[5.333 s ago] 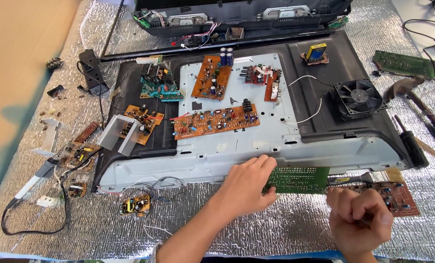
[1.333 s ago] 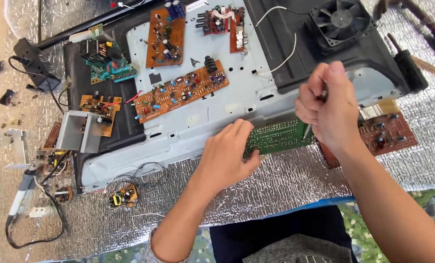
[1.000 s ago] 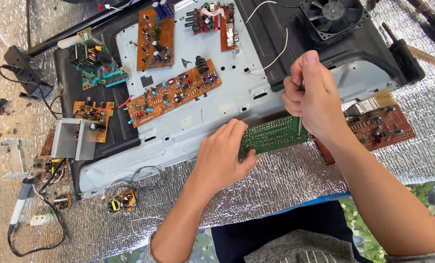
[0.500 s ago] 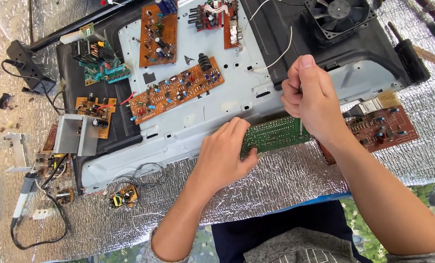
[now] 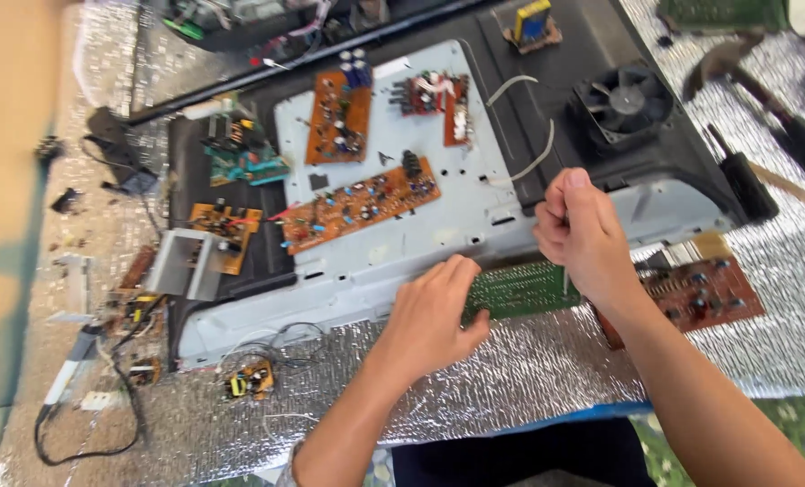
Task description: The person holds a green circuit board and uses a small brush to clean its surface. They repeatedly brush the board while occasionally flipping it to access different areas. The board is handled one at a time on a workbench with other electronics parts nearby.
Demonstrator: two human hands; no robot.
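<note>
My left hand (image 5: pixel 434 316) presses down on the left end of a green circuit board (image 5: pixel 524 289) that lies at the front edge of a grey metal chassis (image 5: pixel 438 225). My right hand (image 5: pixel 583 239) is closed in a fist just above the board's right end, gripping a thin tool whose metal tip (image 5: pixel 565 281) points down at the board. A brown circuit board (image 5: pixel 704 290) lies just right of my right wrist on the silver foil mat.
Several orange boards (image 5: pixel 362 203) sit on the chassis; a black fan (image 5: pixel 623 101) is at the upper right. A hammer (image 5: pixel 763 99) lies at the far right. Small boards, a metal heat sink (image 5: pixel 186 263) and loose wires lie at the left.
My right hand rose from the mat beside the brown board to above the green board's right end and stays closed on the thin tool. My left hand stays on the board.
</note>
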